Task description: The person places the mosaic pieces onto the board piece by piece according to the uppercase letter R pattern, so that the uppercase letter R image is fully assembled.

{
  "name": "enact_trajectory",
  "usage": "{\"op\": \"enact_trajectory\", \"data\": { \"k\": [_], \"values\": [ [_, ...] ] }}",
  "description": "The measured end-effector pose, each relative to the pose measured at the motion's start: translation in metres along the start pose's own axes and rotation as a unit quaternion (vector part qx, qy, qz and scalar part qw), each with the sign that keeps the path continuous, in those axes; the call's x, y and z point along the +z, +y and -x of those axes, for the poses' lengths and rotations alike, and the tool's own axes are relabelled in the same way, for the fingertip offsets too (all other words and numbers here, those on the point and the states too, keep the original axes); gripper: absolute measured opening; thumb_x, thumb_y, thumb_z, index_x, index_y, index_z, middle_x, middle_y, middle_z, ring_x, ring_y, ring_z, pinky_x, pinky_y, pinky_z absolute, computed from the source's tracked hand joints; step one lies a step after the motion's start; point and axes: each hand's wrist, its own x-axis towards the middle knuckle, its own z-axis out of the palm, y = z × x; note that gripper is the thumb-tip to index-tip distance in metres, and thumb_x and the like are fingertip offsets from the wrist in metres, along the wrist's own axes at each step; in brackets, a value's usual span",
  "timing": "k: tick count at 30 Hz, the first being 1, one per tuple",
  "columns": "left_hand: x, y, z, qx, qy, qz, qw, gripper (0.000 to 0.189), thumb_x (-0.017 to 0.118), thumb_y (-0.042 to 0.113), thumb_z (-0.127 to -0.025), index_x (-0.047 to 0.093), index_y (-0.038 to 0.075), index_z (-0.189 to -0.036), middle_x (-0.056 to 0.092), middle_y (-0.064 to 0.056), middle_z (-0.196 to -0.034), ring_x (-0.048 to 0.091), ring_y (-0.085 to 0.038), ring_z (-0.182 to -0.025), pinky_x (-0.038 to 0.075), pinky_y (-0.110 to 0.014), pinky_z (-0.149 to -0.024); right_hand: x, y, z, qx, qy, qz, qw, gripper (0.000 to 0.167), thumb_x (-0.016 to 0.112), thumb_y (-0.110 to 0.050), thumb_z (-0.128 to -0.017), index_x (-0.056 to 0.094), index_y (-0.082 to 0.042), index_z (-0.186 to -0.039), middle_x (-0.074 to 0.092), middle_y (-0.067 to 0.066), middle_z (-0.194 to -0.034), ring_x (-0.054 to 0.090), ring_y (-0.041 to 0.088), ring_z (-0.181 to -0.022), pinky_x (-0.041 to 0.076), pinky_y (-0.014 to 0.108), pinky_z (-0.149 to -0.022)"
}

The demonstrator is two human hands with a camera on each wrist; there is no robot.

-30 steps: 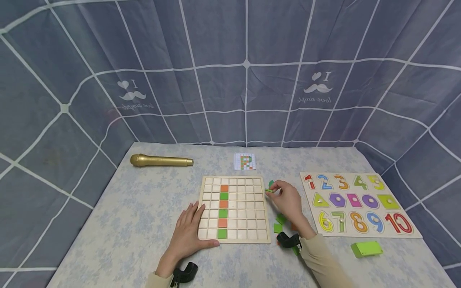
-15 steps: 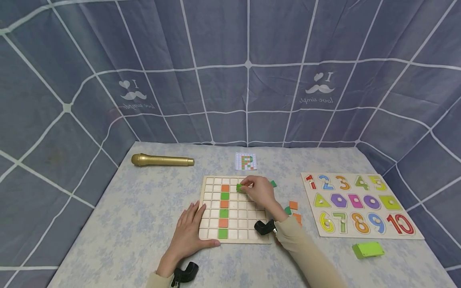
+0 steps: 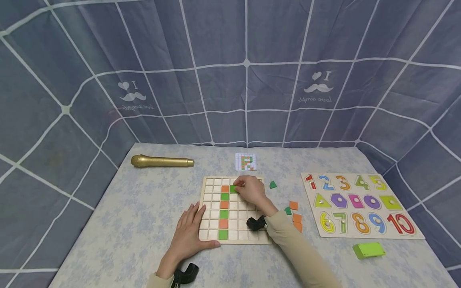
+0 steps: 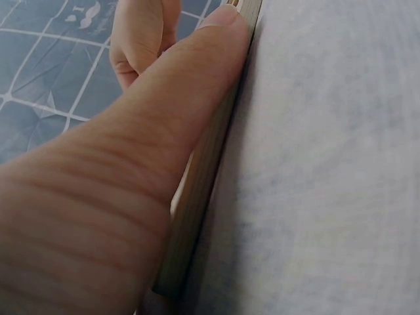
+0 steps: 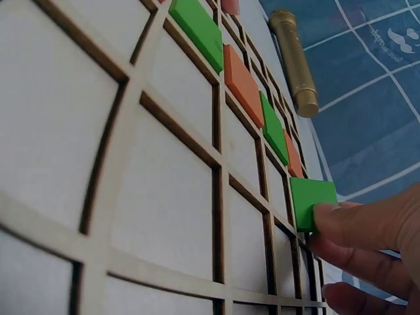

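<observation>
A wooden grid board [image 3: 233, 225] lies in the middle of the table. One of its columns holds alternating orange tiles [image 3: 224, 205] and green tiles [image 3: 223, 214]. My right hand [image 3: 253, 191] pinches a green square tile [image 5: 308, 197] between thumb and fingers, tilted at a cell beside the column's far orange tile. My left hand [image 3: 188, 231] rests at the board's near left corner with fingers spread along the left side. Its thumb [image 4: 197, 72] lies along the near edge in the left wrist view.
Loose orange tiles [image 3: 293, 205] and dark green pieces [image 3: 273, 184] lie right of the board. A pattern card [image 3: 246, 162] is behind it, a gold microphone [image 3: 162, 161] back left. A number puzzle [image 3: 360, 205] and a green block [image 3: 369, 250] are at right.
My right hand has moved left from beside the board to over its far rows, bringing the green tile next to the column's far orange tile. My left hand has stayed put.
</observation>
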Motion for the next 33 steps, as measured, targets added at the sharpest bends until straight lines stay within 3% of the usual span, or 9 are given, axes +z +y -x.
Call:
{"op": "enact_trajectory", "data": {
  "k": [6,15,26,33],
  "values": [
    [0.001,-0.001,0.001,-0.004,-0.006,0.001,1.0000,0.117,0.071,0.073,-0.061,0.033,0.004,-0.148,0.026,-0.020,-0.150,0.015,-0.037,-0.140,0.016,-0.055,-0.108,0.000,0.001,0.002,-0.013,-0.008,0.035,0.9993,0.011,0.074,-0.013,-0.084,0.076,-0.013,-0.094,0.063,-0.001,-0.085,0.059,0.018,-0.080,0.050,0.032,-0.061],
    [0.000,0.001,0.001,-0.011,-0.012,0.001,0.9999,0.117,0.072,0.072,-0.061,0.033,0.003,-0.147,0.026,-0.021,-0.150,0.015,-0.038,-0.139,0.016,-0.056,-0.108,-0.001,0.004,0.004,-0.029,-0.005,0.064,0.9975,0.011,0.074,-0.017,-0.085,0.078,-0.014,-0.095,0.061,-0.001,-0.083,0.055,0.019,-0.078,0.047,0.028,-0.056],
    [0.000,0.000,0.001,-0.012,-0.016,0.010,0.9997,0.118,0.073,0.071,-0.060,0.031,0.005,-0.149,0.023,-0.020,-0.152,0.012,-0.035,-0.141,0.014,-0.054,-0.110,-0.005,0.005,0.009,-0.050,-0.028,0.041,0.9975,0.017,0.070,-0.013,-0.086,0.075,-0.009,-0.103,0.057,0.003,-0.082,0.048,0.018,-0.073,0.042,0.029,-0.058],
    [-0.001,0.000,0.000,-0.011,-0.016,0.010,0.9998,0.118,0.073,0.071,-0.060,0.031,0.005,-0.149,0.023,-0.020,-0.152,0.012,-0.035,-0.141,0.014,-0.054,-0.110,-0.007,0.007,0.013,-0.061,-0.038,0.037,0.9968,0.028,0.068,-0.020,-0.089,0.070,-0.008,-0.114,0.057,0.003,-0.087,0.045,0.018,-0.074,0.039,0.031,-0.062]
  ]
}}
